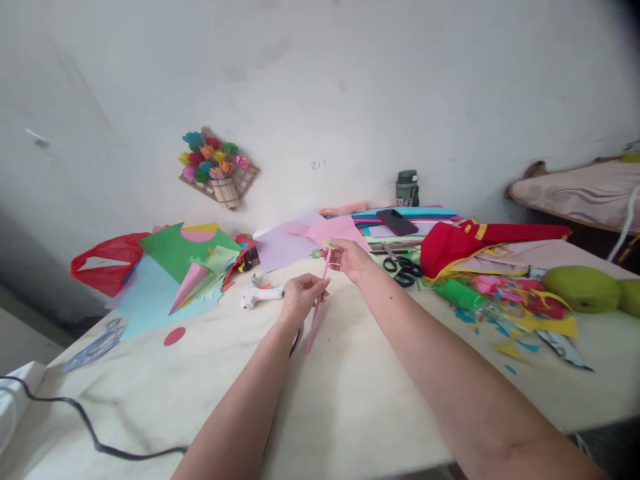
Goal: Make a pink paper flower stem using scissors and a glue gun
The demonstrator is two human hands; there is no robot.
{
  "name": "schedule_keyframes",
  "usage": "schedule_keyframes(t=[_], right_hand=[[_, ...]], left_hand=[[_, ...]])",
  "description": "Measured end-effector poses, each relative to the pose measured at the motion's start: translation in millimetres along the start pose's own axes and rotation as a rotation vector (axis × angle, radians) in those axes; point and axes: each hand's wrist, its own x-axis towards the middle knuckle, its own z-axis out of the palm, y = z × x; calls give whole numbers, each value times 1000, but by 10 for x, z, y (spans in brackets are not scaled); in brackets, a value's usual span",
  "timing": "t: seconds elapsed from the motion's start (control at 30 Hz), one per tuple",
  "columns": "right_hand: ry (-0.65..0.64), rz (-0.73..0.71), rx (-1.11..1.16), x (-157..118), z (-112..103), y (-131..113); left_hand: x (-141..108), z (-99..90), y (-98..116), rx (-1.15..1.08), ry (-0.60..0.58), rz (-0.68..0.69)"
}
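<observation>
Both hands hold a thin pink stick (315,325) above the middle of the table; whether it is rolled paper or a flat strip I cannot tell. My left hand (301,297) pinches it around its middle, and the lower end slants down towards me. Near its upper end, the fingers of my right hand (346,259) are closed on it. A white glue gun (263,295) lies just left of my left hand. Behind the right hand are a pink paper sheet (340,232) and a lilac sheet (287,243).
Black-handled scissors (403,267) and a phone (397,222) lie at the back right. Paper scraps (513,347) and green fruit (580,289) are on the right. On the left are a pink paper cone (189,287), a red disc (175,336) and a black cable (95,440).
</observation>
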Motion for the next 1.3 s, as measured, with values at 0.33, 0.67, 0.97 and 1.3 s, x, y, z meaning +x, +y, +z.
schedule_keyframes(t=[0.33,0.67,0.97,1.3], right_hand=[[41,103,27,14,-16,-34],[48,203,-83,-66,-4,-118],[311,-126,-119,65,-61,-53],[326,-1030,-1006,137,147,56]], left_hand=[[20,6,-48,30,-9,34],[-7,24,-32,44,6,49],[5,-89,-47,-295,-76,-43],[56,-350,-115,-700,-52,-198]])
